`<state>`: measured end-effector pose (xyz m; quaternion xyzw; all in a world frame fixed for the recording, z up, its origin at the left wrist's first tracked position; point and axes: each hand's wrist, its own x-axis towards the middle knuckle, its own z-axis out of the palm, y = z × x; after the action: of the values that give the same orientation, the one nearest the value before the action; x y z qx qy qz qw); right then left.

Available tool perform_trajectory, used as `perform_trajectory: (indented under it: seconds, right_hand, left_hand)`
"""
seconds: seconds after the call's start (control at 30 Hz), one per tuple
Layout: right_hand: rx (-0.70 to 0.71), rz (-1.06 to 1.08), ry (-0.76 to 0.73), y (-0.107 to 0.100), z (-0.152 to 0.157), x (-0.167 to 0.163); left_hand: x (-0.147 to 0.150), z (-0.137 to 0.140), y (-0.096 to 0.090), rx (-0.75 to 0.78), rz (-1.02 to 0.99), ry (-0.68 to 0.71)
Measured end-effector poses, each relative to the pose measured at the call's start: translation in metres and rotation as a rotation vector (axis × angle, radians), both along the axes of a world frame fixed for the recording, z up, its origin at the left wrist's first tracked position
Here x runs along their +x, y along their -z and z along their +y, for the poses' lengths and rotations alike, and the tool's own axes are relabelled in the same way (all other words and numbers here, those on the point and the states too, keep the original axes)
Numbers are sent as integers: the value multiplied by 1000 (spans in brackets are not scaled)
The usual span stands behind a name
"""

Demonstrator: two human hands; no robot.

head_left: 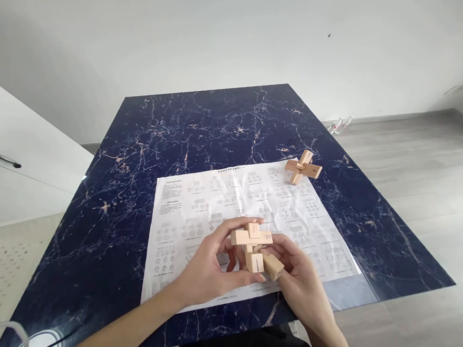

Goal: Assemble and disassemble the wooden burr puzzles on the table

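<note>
Several pale wooden puzzle blocks, interlocked into a partly joined wooden puzzle [251, 239], are held just above the printed sheet [195, 234]. My left hand [219, 262] grips them from the left, thumb below and fingers along the far side. From the right, my right hand [298, 268] has its fingers closed around a notched wooden block [273, 267], which slants against the right side of the puzzle. Dark marks show on some block faces. Part of the joint and several fingertips of my right hand are hidden behind the wood.
A cross-shaped wooden puzzle [303, 168] lies at the sheet's far right corner. The sheet, with rows of small diagrams, rests on a dark blue marbled table [179, 127]. A round white object [43, 340] with a cable is at the near left. Bottles [340, 125] stand beyond the right edge.
</note>
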<state>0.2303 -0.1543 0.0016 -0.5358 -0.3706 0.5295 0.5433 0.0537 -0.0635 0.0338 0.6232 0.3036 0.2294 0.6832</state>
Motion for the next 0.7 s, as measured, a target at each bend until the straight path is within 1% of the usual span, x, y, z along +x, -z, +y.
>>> perform_trajectory:
  seconds: [0.1, 0.23, 0.4, 0.53, 0.7]
  right_hand:
    - [0, 15, -9, -3, 1, 5]
    - [-1, -16, -25, -5, 1, 9]
    - [6, 28, -96, -7, -1, 11]
    - [18, 47, -51, -5, -1, 9]
    - [38, -115, 71, 3, 1, -3]
  left_hand:
    - [0, 0, 0, 9, 21, -1]
    - [1, 0, -1, 16, 45, -19]
    - [3, 2, 0, -37, 76, -82]
    - [3, 4, 2, -79, 84, -109]
    - [3, 3, 1, -63, 93, -116]
